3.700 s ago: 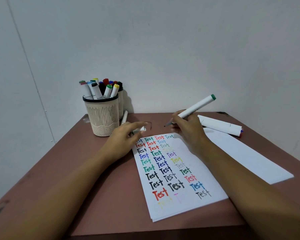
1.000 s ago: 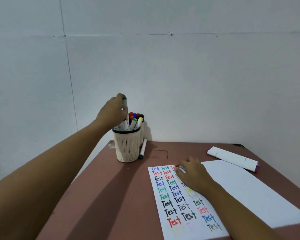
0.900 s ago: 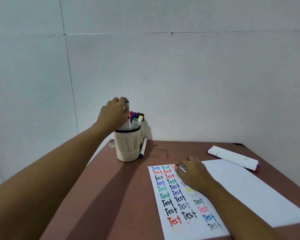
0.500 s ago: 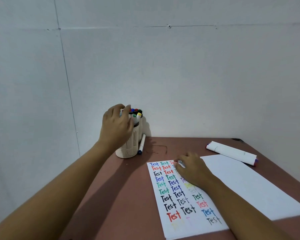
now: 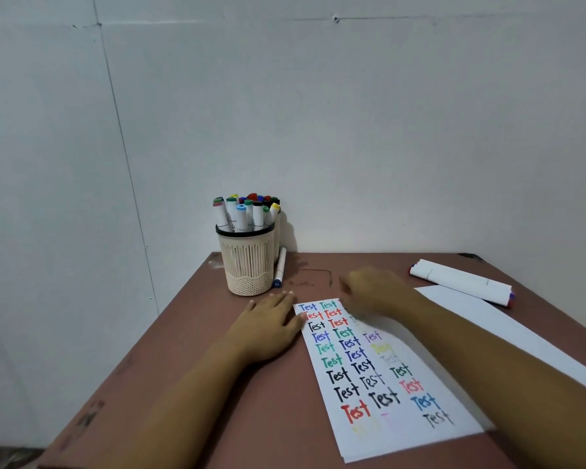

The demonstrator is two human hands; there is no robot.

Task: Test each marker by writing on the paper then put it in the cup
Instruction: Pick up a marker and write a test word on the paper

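The left hand lies flat and empty at the edge of the paper, while the blurred right hand, its grip unreadable, hovers above; it should probably lift the loose marker beside the cup by its barrel.

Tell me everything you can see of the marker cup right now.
The cup is cream plastic by its look, with a black rim, vertical ribs above and a mesh band at the foot. It stands upright at the table's far left corner, near the wall, packed with capped white markers. A blue-capped marker lies beside it on its right. The left hand rests flat just before its base; contact is unclear.
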